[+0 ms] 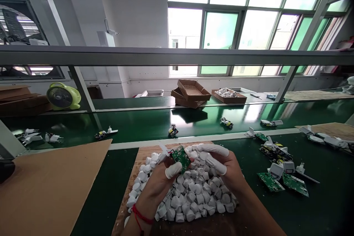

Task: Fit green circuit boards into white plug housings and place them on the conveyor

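Note:
My left hand (163, 179) is closed on a green circuit board (181, 159), its white-covered thumb pressed on the lower edge. A white plastic piece (164, 150) with a short red wire sticks out at the board's upper left. To the right of the board is my right hand (225, 164), its white-covered fingers stretched out and apart, with nothing visible in them. Beneath both hands lies a heap of small white caps (193, 191) on a cardboard sheet (121, 206).
Several circuit boards with white parts (276, 177) lie on the green bench at right. More small assemblies (173, 131) sit along the belt behind. A cardboard sheet (55, 184) covers the left side. Farther back are a green fan (63, 96) and cardboard trays (193, 90); a metal rail (177, 57) crosses ahead.

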A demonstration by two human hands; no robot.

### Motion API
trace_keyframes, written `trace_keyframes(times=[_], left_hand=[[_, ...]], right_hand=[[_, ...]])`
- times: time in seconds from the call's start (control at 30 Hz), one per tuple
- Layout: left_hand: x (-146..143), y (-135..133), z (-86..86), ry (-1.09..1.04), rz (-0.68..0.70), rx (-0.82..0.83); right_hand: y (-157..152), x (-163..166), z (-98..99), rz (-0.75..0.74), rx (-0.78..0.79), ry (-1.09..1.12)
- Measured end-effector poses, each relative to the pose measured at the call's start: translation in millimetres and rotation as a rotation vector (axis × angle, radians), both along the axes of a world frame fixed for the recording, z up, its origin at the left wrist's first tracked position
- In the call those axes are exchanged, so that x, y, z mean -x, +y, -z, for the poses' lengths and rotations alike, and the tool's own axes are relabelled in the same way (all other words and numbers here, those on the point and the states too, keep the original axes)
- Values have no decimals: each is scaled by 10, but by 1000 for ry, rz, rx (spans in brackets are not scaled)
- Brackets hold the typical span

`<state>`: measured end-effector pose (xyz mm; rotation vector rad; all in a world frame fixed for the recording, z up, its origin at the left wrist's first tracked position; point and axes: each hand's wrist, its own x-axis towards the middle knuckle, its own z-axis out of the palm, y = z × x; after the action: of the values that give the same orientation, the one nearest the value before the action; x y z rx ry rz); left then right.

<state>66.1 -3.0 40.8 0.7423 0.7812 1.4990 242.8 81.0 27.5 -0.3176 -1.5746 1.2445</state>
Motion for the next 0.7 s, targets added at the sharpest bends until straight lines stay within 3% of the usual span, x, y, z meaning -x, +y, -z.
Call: trace_keyframes(times=[0.17,0.33,0.53,0.7], left_hand=[[-49,-16,15,205,139,-116],[-28,-25,75,320,66,-93],[70,-6,259,270,174,-171],[46,-21,177,274,252,-221]], right_hand=[[-177,155,94,-10,-109,62],[-263,232,188,65,-205,62],[-212,247,131,-132,8,161],[-145,212,120,-244,56,118]])
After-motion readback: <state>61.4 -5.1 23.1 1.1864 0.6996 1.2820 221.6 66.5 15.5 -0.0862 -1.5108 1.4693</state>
